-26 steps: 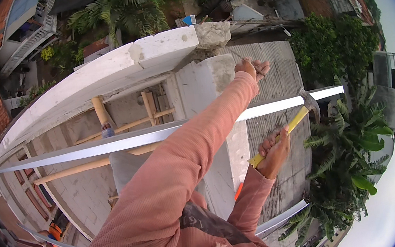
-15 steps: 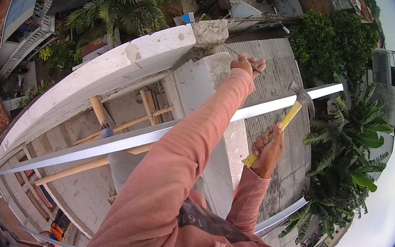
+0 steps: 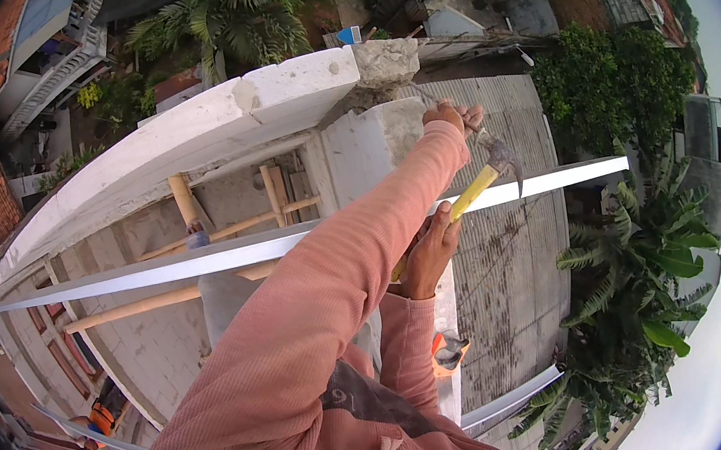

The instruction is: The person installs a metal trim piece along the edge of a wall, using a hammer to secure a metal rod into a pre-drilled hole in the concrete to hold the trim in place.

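My left hand (image 3: 452, 115) is closed around a thin metal chisel (image 3: 422, 91), reaching out over the wall's end. The chisel's far end points at the rough concrete column top (image 3: 385, 62); whether it touches is unclear. My right hand (image 3: 430, 257) grips the yellow handle of a claw hammer (image 3: 474, 193), partly hidden behind my left forearm. The hammer's head is close to the near end of the chisel, beside my left fingers. Below both hands runs a long silvery metal beam (image 3: 553, 181), crossing under my left arm.
White block wall (image 3: 299, 89) curves away to the left. Wooden poles (image 3: 172, 304) span the opening below. Corrugated roofing (image 3: 513, 296) lies lower on the right, beside banana plants (image 3: 652, 252). A person in orange (image 3: 101, 419) is far down at lower left.
My right hand has swung the hammer up and to the left, bringing its head from beyond the beam's edge to near the chisel's end. My left hand has barely moved.
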Demonstrator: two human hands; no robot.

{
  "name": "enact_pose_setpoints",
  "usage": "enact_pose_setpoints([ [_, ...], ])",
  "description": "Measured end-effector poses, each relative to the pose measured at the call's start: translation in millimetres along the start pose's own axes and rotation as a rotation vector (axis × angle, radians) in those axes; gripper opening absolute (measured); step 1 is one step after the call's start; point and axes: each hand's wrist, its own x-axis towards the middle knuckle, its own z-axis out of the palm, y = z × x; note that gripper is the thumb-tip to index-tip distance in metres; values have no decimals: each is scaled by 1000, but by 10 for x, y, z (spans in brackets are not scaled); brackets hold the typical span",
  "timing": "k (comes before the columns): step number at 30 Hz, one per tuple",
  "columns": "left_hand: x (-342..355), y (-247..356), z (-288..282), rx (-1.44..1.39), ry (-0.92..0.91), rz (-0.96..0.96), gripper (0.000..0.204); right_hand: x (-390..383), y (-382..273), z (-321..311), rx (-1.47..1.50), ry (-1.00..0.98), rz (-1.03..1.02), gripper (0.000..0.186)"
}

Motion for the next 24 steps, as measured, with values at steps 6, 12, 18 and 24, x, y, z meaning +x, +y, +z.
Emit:
enact_pose_setpoints([
  [6, -12, 28, 9, 56, -14, 61, 18, -78, -560, 48, 259, 177, 171, 35],
  [12, 302, 242, -93, -88, -8, 43, 19, -13, -679, 29, 58, -59, 170, 35],
  [18, 143, 17, -15, -58, 33, 55, 18, 89, -837, -134, 153, 101, 156, 40],
  [24, 172, 205, 23, -156, -44, 1, 30, 106, -878, -244, 95, 88, 202, 40],
])
